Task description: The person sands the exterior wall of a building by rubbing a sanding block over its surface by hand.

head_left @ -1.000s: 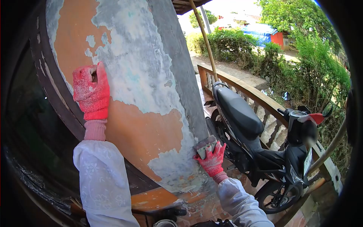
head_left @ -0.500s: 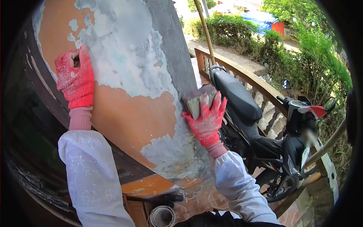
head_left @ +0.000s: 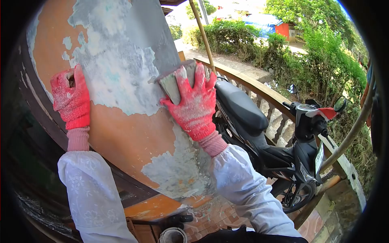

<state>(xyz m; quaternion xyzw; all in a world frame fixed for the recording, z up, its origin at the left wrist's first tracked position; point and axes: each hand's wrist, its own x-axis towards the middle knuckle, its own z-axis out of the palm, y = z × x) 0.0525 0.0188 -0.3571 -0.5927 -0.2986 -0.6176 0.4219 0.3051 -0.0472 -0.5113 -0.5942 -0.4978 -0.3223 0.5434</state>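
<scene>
My right hand (head_left: 193,103), in a dusty red knit glove, is closed around a grey sanding block (head_left: 172,87). The block lies against the grey strip at the wall's right edge, its underside hidden. Patches of orange paint, white filler and bare grey cover the wall (head_left: 129,125). On the left, my left hand (head_left: 72,97) wears a matching dusty glove and rests by the wall's dark wooden frame. Its fingers are curled, with a small dark gap between thumb and fingers; whether anything is in them is hidden.
A black motorbike (head_left: 259,133) stands close to my right arm, beside a balustrade (head_left: 251,95) with a wooden rail. A slanting pole (head_left: 201,34) rises behind it. On the tiled floor below is a white bucket (head_left: 173,235). Hedges (head_left: 235,38) grow beyond.
My right hand has moved the sanding block up and left along the wall. My left hand keeps its curled shape. The whole view has shifted slightly.
</scene>
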